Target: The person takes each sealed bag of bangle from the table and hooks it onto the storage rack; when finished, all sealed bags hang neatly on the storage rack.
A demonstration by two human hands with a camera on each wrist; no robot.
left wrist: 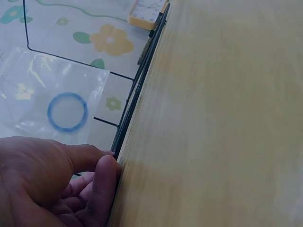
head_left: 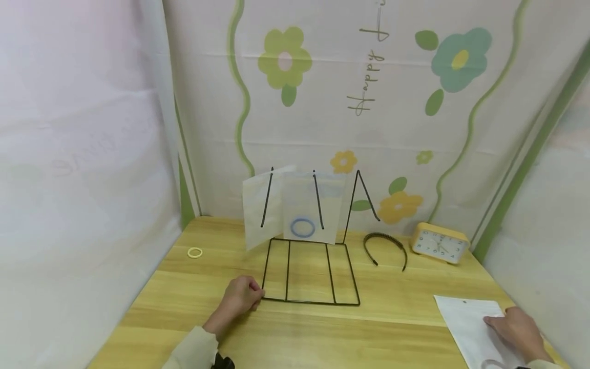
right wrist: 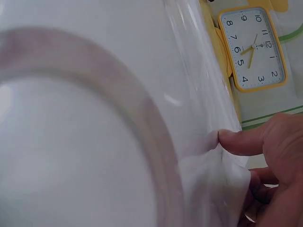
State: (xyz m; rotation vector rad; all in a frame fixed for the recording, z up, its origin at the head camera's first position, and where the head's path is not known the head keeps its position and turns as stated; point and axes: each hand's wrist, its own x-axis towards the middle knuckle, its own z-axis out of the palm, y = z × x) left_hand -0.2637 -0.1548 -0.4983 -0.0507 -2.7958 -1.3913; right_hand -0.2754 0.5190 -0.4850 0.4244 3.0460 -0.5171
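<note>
Flower-printed curtains (head_left: 318,123) around a wood-grain table (head_left: 396,333) form a small booth

The wire rack (head_left: 331,273) looks like thin, smooth black metal. On it hangs a pouch of clear, glossy plastic (left wrist: 28,104), lightly creased and catching highlights, around a smooth blue ring (left wrist: 67,95) that looks like plastic. The white packet (right wrist: 194,71) has a shiny, wrinkled plastic film over a pale, translucent-looking ring (right wrist: 130,94). The tabletop (head_left: 392,318) shows smooth wood grain with a soft sheen. The clock (head_left: 440,243) has a smooth yellow casing, seemingly plastic; the headband (head_left: 386,236) looks ridged; the backdrop (head_left: 322,128) appears to be matt, creased cloth
</note>
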